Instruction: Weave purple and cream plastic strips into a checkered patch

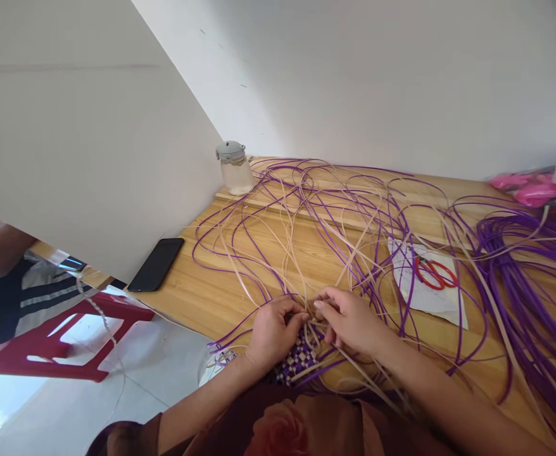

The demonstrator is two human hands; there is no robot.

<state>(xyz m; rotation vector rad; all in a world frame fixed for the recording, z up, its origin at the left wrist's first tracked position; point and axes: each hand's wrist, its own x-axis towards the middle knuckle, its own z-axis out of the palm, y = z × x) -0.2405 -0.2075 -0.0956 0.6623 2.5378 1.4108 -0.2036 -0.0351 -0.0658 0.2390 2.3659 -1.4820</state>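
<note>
My left hand (273, 329) and my right hand (349, 320) meet at the near edge of a wooden table (211, 285). Both pinch thin strips over a small checkered woven patch (297, 362) of purple and cream. The left fingers curl round strips at the patch's upper left. The right fingers press strips together just beside them. Long purple and cream strips (316, 215) fan out from the patch across the table.
A black phone (157, 264) lies at the table's left edge. A lidded glass jar (234, 168) stands by the wall. Red-handled scissors (434, 272) rest on white paper (430, 297). A purple strip coil (529, 266) and pink items (534, 187) sit right. Another person (2, 278) and a red stool (69, 335) are left.
</note>
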